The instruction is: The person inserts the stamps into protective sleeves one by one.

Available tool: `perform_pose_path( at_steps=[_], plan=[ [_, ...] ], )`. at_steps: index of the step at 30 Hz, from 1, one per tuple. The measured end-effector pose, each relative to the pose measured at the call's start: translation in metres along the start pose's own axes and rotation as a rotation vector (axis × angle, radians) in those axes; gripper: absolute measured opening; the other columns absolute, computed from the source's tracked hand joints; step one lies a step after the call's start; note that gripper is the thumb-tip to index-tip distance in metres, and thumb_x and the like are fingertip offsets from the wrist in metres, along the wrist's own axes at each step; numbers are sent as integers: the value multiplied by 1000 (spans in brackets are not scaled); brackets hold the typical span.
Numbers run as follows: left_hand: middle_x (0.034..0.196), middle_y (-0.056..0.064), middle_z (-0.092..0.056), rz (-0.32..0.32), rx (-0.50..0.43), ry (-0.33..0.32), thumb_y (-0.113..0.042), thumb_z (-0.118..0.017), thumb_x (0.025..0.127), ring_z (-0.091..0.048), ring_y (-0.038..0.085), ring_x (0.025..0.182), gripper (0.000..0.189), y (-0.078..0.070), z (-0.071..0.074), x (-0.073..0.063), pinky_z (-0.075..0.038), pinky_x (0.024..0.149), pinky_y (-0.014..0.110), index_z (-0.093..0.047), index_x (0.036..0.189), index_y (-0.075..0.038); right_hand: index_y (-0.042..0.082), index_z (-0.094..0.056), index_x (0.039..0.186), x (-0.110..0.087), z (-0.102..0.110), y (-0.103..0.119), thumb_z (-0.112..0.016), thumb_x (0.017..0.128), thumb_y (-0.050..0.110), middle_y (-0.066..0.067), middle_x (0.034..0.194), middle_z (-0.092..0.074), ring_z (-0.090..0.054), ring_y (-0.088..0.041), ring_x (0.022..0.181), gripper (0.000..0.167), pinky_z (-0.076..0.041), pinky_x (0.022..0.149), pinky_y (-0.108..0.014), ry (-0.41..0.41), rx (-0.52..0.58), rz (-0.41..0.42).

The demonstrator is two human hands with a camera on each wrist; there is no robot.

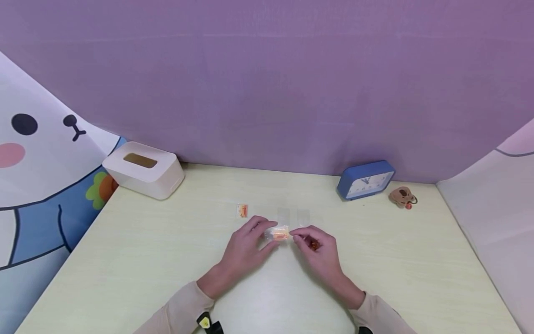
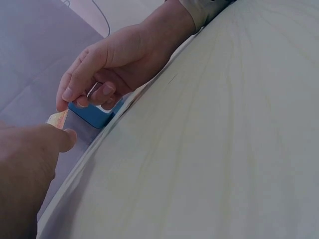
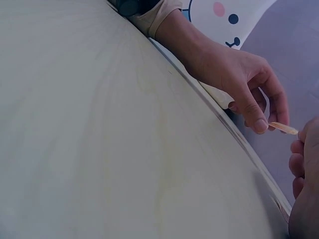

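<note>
Between both hands, above the table, is a small clear plastic bag with an orange-and-white printed piece, perhaps a stamp, in or against it. My left hand holds its left side between thumb and fingers. At the right edge, my right hand pinches with thumb and index finger. A small shiny amber-brown thing shows under the right hand's curled fingers; its kind is unclear. Only an orange edge of the printed piece appears in the right wrist view. Another stamp-like piece lies behind the left hand.
Two flat clear plastic pieces lie just behind the hands. A white tissue box stands at the back left. At the back right are a blue clock and a small brown pouch. A purple backdrop borders the table.
</note>
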State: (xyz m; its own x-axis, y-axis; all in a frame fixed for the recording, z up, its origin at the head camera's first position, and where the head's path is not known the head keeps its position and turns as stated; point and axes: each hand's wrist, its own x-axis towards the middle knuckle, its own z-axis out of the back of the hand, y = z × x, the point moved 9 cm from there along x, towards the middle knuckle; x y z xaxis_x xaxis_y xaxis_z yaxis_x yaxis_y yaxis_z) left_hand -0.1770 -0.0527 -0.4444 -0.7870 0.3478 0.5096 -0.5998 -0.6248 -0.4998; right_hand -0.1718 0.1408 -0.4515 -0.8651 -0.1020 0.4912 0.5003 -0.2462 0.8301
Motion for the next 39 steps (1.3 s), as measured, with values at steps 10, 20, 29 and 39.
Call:
perform_pose_path(
  at_steps=[10,20,29,39],
  plan=[
    [121,-2,-70,-14,9,6,-23,-96,90,-69,8,92,46,-1,-1,0,-61,78,27,-77,131,-14,9,-84,105,0,-1,0,-79,97,-10,-3,85,-73,-53,-12,65,21,-45,56,-21,16,2,4],
    [120,-2,-70,-53,-2,-4,-25,-96,90,-69,9,89,45,-6,0,1,-60,75,25,-78,128,-12,7,-84,105,-1,-5,2,-78,96,-12,-4,86,-74,-53,-9,66,22,-46,57,-21,49,11,15],
    [120,-2,-70,-96,24,-12,-26,-95,91,-65,9,84,44,-9,0,0,-57,73,22,-78,129,-13,7,-85,106,-1,-7,1,-77,97,-11,-2,84,-72,-52,-9,67,21,-45,58,-21,77,11,14],
    [121,-1,-70,-128,36,-9,-25,-95,91,-64,9,85,43,-10,-1,-1,-57,73,22,-77,129,-13,7,-85,106,-1,-9,2,-77,96,-12,2,73,-60,-45,-5,63,23,-39,54,-21,107,10,32]
  ],
)
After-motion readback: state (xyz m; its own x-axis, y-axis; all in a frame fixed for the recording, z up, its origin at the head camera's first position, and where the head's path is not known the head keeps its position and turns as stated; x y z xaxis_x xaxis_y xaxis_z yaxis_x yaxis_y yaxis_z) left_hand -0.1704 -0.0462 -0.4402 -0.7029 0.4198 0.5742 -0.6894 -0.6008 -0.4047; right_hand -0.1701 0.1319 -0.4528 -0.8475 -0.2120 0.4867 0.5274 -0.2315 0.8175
